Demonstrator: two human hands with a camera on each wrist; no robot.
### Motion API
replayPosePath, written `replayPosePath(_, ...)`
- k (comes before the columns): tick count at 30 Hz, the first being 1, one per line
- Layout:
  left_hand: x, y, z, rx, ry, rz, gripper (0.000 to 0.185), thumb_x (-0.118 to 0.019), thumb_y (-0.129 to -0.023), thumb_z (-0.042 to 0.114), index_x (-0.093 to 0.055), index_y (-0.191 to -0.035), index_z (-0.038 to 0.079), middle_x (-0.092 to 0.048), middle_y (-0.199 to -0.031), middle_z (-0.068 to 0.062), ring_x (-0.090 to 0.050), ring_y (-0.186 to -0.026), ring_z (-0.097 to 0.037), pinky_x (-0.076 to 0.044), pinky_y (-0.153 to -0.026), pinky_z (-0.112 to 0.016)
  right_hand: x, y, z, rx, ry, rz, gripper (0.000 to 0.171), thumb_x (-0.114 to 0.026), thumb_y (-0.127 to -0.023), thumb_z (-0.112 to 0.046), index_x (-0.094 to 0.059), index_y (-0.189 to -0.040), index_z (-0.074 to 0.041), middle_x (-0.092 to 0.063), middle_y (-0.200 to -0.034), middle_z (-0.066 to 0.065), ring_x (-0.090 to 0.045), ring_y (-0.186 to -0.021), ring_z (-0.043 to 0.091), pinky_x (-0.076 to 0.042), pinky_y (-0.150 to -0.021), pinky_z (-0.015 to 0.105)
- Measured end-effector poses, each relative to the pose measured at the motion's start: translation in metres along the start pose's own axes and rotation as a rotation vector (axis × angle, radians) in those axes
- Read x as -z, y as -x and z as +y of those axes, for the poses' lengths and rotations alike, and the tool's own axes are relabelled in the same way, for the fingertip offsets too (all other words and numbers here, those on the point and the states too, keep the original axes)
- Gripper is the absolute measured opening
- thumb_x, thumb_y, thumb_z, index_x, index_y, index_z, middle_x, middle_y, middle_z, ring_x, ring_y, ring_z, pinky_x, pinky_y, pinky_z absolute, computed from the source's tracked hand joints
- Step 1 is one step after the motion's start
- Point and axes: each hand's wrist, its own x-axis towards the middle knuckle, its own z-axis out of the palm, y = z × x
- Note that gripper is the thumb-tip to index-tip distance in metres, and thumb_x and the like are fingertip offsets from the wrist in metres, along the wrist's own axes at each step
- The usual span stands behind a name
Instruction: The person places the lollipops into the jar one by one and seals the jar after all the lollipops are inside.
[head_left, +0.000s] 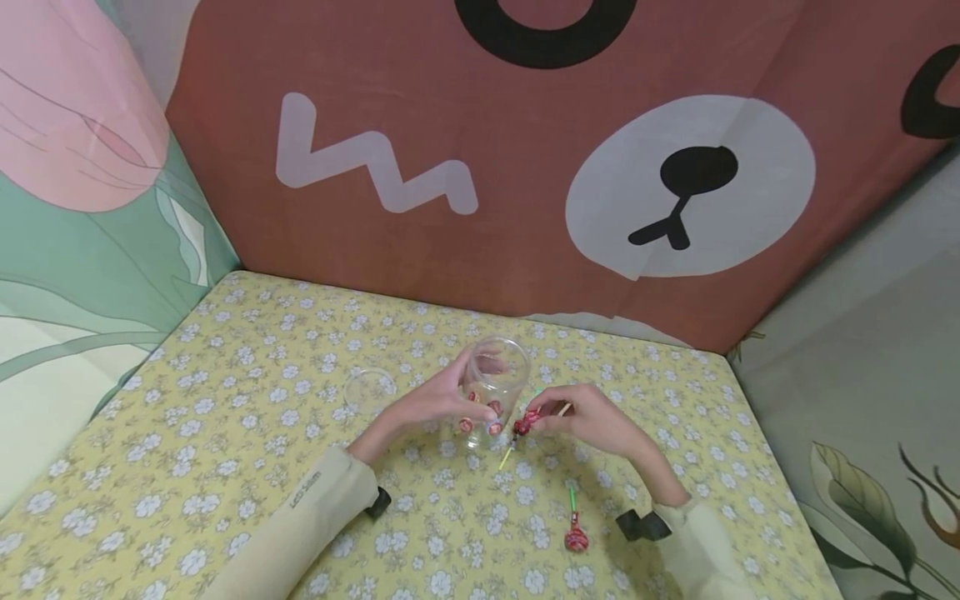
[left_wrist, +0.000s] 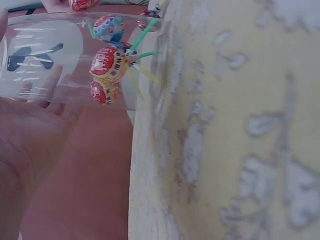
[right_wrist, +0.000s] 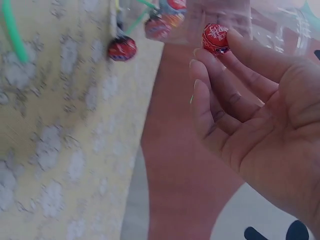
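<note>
Fingertips of the right hand pinch a red-wrapped lollipop by its head, stick trailing toward the wrist. Immediately left of that grip stands the clear jar, tilted, with its mouth facing far; the left hand curls round its left wall. Several wrapped lollipops already lie at the jar's bottom. The right hand is the nearer to the mouth. A second lollipop lies on the flowered tablecloth, near side, stick pointing far. A clear lid rests left of the jar.
</note>
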Motion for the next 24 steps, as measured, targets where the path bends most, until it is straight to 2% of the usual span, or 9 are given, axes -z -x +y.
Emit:
replayPosePath(3,-0.001,-0.003,0.001,-0.015,0.012,-0.007,0.092,-0.084,-0.086,0.029,-0.029,-0.159,0.021,-0.044,-0.157,-0.011,-0.040,-0.145,-0.029,-0.038,-0.112,-0.060,0.007,0.001,-0.001,-0.009,0.013,0.024,0.021,-0.070,-0.100,-0.020,-0.076,-0.116,-0.009,-0.073,-0.097,-0.004,-0.069,-0.089,0.017,-0.058,-0.078,0.033)
replayPosePath(10,-0.006,-0.006,0.003,-0.041,-0.004,0.019,0.082,-0.082,-0.085,0.010,-0.034,-0.152,0.010,-0.046,-0.153,-0.015,-0.042,-0.143,-0.032,-0.044,-0.108,-0.058,0.021,0.005,-0.007,-0.013,0.047,0.095,0.019,-0.070,-0.100,-0.020,-0.077,-0.115,-0.011,-0.074,-0.098,0.000,-0.069,-0.089,0.018,-0.058,-0.078,0.035)
replayPosePath(18,-0.006,-0.009,0.001,-0.050,-0.028,0.017,0.080,-0.081,-0.085,0.003,-0.036,-0.150,0.002,-0.049,-0.147,-0.026,-0.044,-0.139,-0.042,-0.040,-0.111,-0.056,0.037,0.003,-0.021,-0.031,0.035,0.255,0.018,-0.071,-0.100,-0.022,-0.078,-0.114,-0.012,-0.076,-0.101,-0.003,-0.069,-0.086,0.015,-0.058,-0.074,0.035)
replayPosePath(24,-0.007,-0.010,0.001,-0.031,-0.030,0.029,0.079,-0.081,-0.084,0.005,-0.037,-0.149,-0.002,-0.050,-0.148,-0.024,-0.047,-0.137,-0.034,-0.042,-0.109,-0.056,0.046,0.002,-0.029,-0.011,0.038,0.346,0.015,-0.071,-0.100,-0.020,-0.078,-0.111,-0.012,-0.076,-0.101,0.001,-0.067,-0.079,0.015,-0.055,-0.069,0.036)
